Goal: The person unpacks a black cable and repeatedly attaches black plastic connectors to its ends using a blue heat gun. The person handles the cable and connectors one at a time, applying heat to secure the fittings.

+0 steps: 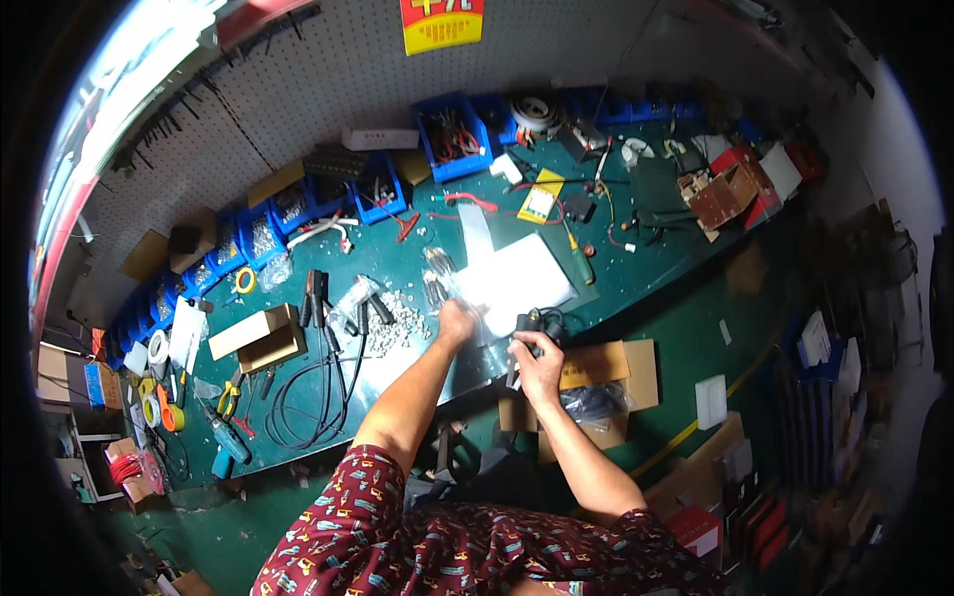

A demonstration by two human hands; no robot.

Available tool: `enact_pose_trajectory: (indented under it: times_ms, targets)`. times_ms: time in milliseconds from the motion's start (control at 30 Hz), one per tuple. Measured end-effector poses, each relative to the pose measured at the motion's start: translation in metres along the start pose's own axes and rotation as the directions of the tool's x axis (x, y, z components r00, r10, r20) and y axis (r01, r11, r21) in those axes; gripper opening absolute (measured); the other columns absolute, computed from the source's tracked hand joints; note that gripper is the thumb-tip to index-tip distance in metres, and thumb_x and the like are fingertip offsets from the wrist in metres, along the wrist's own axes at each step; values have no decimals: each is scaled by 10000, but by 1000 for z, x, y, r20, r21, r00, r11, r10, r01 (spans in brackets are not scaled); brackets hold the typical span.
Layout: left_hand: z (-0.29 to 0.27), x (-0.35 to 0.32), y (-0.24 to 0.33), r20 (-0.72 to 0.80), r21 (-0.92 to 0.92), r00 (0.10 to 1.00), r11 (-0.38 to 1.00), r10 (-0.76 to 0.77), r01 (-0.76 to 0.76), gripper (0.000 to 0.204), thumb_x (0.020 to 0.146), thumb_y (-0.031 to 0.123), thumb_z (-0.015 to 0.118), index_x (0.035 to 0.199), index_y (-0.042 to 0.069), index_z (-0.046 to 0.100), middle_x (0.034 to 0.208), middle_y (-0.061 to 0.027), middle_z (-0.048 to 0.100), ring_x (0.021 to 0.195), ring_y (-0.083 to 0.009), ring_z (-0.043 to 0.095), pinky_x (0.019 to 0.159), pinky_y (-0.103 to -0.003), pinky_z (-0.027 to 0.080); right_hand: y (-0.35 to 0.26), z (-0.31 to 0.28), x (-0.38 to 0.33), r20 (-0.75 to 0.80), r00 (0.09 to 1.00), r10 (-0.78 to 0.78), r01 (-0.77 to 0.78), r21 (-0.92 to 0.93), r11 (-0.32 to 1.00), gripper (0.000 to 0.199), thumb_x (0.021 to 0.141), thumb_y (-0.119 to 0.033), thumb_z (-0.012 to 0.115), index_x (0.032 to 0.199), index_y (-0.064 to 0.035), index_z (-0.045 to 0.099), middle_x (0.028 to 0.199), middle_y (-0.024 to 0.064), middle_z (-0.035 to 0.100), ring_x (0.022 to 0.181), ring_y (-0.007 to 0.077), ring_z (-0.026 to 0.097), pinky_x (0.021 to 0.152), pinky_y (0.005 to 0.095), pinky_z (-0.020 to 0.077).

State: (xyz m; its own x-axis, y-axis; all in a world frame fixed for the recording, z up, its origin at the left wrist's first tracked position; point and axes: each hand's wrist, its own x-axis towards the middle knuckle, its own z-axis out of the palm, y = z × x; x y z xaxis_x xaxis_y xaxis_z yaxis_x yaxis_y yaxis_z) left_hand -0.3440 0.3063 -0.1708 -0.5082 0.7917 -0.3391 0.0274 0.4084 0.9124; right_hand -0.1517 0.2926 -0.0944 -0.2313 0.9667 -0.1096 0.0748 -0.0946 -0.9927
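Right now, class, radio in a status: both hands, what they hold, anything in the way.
Left hand on loose small parts. Right hand grips dark tool. Open cardboard box below.

Screw pile (397, 328) left of sheet (517, 278), on workbench (636, 268).

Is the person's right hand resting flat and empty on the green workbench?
No. The right hand is raised off the bench edge and closed around a dark tool, not lying flat or empty.

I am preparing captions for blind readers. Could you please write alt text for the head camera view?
Seen from above, a person at a cluttered green workbench reaches the left hand to a pile of small metal parts while the right hand holds a dark tool. Blue bins line the pegboard wall.
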Motion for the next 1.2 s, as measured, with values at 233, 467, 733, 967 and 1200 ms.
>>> enact_pose_trajectory:
  times_ms: [233,467,733,967,1200]
  targets:
    - [24,34,-48,-148,-1,989,1000,14,-14,296,842,226,816,853,-57,732,780,-102,727,681,-168,650,633,-373,525,15,-4,-66,-100,973,208,-185,198,962,119,937,-21,686,1050,17,677,868,80,697,735,136,682,652,277,585]
    - [-5,25,-10,-4,456,980,872,199,-175,308,894,240,736,853,-65,726,760,-86,716,667,-190,656,625,-368,528,32,3,-104,-225,953,204,-152,229,962,96,927,-7,692,1022,-3,683,874,90,701,747,146,700,627,285,592]
    - [-42,47,-69,-4,146,994,984,105,-104,397,841,281,618,916,-96,716,872,-302,712,853,-408,725,795,-466,544,54,34,-167,-236,963,127,-85,181,980,85,929,-4,682,1013,10,676,850,92,695,733,144,692,625,281,584]
    - [-36,12,66,347,643,886,610,307,-463,397,877,287,652,1078,-49,717,1131,-311,683,1074,-436,680,925,-481,546,58,41,-209,-220,971,98,-65,150,987,122,886,-17,694,1000,21,711,881,81,701,742,125,695,612,285,606]
    - [-46,45,188,197,496,810,657,552,-568,354,875,280,671,1051,-23,724,1135,-289,687,1089,-416,671,942,-474,546,53,29,-233,-191,982,14,5,97,995,112,908,-11,699,1016,19,707,875,68,701,767,128,702,630,278,607]
